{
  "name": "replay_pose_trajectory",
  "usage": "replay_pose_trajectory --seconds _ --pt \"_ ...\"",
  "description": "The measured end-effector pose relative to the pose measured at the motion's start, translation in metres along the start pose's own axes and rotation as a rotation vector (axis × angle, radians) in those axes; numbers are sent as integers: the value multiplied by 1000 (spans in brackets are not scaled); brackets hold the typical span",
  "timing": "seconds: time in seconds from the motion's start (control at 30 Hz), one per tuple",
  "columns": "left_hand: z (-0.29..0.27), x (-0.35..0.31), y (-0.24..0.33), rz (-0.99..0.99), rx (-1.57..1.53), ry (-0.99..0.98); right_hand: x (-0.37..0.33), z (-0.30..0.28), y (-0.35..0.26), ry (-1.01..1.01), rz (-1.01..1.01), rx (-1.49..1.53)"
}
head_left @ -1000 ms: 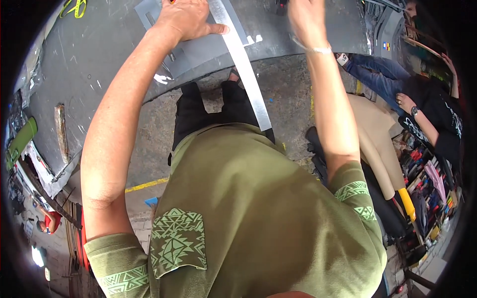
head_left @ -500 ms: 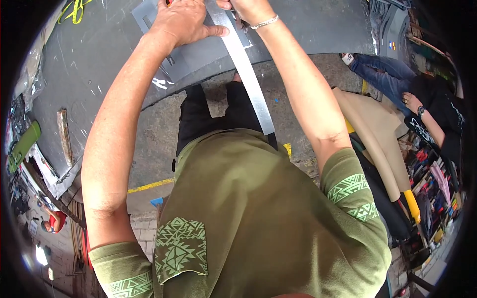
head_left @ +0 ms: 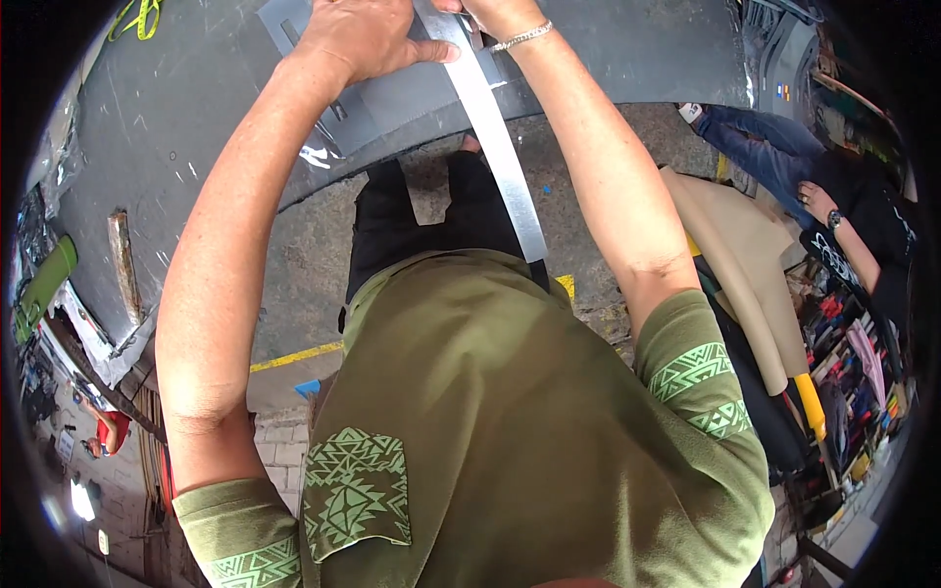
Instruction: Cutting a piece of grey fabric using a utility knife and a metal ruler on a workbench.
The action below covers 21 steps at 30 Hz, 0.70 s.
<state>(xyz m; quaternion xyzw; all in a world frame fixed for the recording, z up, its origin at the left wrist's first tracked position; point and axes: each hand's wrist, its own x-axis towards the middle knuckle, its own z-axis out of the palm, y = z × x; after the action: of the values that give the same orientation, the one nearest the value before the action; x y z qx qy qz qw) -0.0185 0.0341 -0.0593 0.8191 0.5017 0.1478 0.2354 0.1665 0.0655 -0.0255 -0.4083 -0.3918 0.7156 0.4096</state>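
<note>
A long metal straightedge (head_left: 495, 147) lies across the dark table edge, its near end jutting out over the floor toward my shirt. My left hand (head_left: 368, 37) is spread flat beside it, the outstretched thumb pressing on the metal; its other fingertips run past the top of the picture. Just right of the straightedge, my right hand (head_left: 502, 18) has its fingers curled together at the metal's edge. What it pinches is hidden by the fingers and the picture's upper rim. Beneath both lies a flat grey sheet (head_left: 382, 108) with slots cut in it.
The dark worktable (head_left: 216, 88) carries a yellow measuring tape (head_left: 145, 18) at far left and a worn wooden stick (head_left: 124, 265) nearer. On the right are a rolled tan sheet (head_left: 735, 284), a cluttered rack (head_left: 863, 363) and a seated person (head_left: 853, 196) in jeans.
Little differs. My left thumb sits slightly farther up and right along with the straightedge, and the whole view has shifted a touch. My right hand keeps its curled grip.
</note>
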Motion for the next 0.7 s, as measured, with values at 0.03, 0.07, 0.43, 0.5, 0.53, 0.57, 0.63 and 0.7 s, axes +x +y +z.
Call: replay_pose_trajectory --seconds 0.03,0.07,0.43,0.5,0.53,0.57,0.63,0.7 --pt "-33 15 83 -266 439 -369 -2 -9 0 14 -19 1" --pt "-41 7 85 -283 450 -362 -1 -1 -3 -18 -38 10" --pt "-53 8 95 -331 451 -375 -5 12 -9 100 36 -25" --pt "-47 4 83 -312 447 -347 -2 6 -3 -19 -73 59" --pt "-48 4 83 -289 440 -320 -2 6 -2 -19 -78 62" --pt "-47 5 84 -290 439 -321 -2 6 -1 -19 -83 65" --pt "-48 6 87 -310 465 -366 -2 6 0 -20 -95 63" --pt "-48 2 89 -282 459 -332 -4 6 1 -18 -107 60"
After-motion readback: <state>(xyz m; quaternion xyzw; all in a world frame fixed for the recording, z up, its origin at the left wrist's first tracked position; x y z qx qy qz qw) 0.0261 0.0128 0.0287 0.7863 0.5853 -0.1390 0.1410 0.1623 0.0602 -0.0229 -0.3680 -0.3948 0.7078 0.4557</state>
